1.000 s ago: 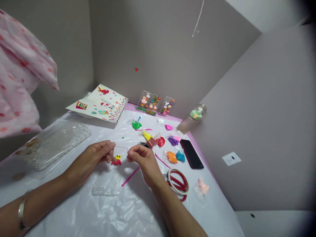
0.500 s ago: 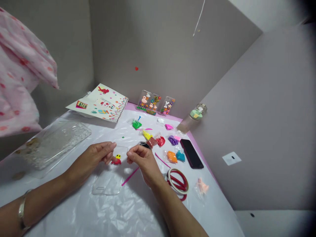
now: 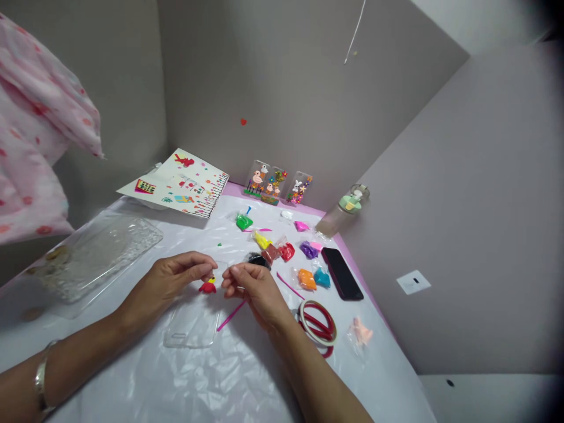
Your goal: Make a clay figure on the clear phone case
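Pink, red-spotted cloth (image 3: 37, 129)

This looks like a corner of a room in a home, with plain grey walls, a wall plate (image 3: 413, 282) at the right of the frame and pink spotted fabric (image 3: 39, 129) hanging at the upper left. The table (image 3: 145, 382) wears a shiny white cover and serves as a craft spot (a colourful one), with bagged lumps of bright clay (image 3: 307, 279), decorated clear cases (image 3: 256, 178) and a drink bottle (image 3: 341, 212) towards its far edge.
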{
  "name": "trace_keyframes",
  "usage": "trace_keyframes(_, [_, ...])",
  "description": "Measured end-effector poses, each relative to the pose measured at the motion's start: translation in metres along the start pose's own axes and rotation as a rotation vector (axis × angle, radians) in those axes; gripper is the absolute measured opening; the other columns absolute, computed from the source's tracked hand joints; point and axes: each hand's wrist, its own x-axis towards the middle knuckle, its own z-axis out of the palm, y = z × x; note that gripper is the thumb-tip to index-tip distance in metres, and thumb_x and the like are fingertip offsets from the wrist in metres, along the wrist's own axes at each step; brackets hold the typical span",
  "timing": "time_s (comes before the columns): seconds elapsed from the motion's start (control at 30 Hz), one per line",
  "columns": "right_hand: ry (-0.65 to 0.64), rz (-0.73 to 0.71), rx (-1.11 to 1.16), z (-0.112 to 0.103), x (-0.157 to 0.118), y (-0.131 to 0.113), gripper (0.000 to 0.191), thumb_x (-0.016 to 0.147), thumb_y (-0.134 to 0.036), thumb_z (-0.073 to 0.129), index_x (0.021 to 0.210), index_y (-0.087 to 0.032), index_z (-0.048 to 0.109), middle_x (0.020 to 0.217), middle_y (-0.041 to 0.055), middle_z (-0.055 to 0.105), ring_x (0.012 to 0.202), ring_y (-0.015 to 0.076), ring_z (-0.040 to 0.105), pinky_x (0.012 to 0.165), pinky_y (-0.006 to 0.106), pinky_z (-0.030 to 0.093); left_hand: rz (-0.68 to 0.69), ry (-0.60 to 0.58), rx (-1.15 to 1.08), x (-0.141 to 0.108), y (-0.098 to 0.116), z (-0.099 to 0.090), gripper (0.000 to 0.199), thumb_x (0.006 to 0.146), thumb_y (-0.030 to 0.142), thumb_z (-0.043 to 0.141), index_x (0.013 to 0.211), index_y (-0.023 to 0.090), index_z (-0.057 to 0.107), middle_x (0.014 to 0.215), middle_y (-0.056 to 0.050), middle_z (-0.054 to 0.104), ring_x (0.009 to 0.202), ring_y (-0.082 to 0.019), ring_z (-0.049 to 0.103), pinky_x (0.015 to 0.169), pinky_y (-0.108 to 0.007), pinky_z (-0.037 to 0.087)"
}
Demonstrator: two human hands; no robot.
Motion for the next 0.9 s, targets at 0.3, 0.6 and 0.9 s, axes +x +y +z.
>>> trace_keyframes(0.3, [-0.038,0.005,-0.026,0.0032,-0.0024,-0.0007,0.048,0.073,-0.063,0.087,0.080,-0.016,0.081,0.073,0.0038,0.075,0.061,0.0116,0.059,0.070,0.026,0.052,0.047,0.008,0.031,-0.0033,0.0012,0.0033,0.023,0.081,0.051,0.080,0.086,0.029,0.081,0.089,-0.002,0.078,0.088,-0.025,0.069,0.081,-0.032,0.054])
trace_keyframes(0.6, [-0.003,-0.042,-0.078,0.0052,-0.0023,0.0018,0.028,0.071,-0.041,0.089,0.087,-0.019,0.086,0.075,0.0026,0.078,0.062,0.0118,0.062,0.069,0.027,0.051,0.078,-0.010,0.043,-0.0047,0.0072,0.0061,0.022,0.082,0.051,0.077,0.083,0.029,0.079,0.084,-0.001,0.076,0.085,-0.024,0.070,0.079,-0.031,0.054])
trace_keyframes(0.9, [0.041,-0.088,-0.135,0.0064,-0.0031,0.0033,0.022,0.075,-0.038,0.084,0.089,-0.020,0.086,0.079,0.0020,0.079,0.064,0.0130,0.063,0.071,0.028,0.052,0.069,0.021,0.049,-0.0033,0.0036,0.0031,0.024,0.085,0.052,0.078,0.084,0.027,0.075,0.085,0.000,0.072,0.085,-0.022,0.065,0.079,-0.030,0.051])
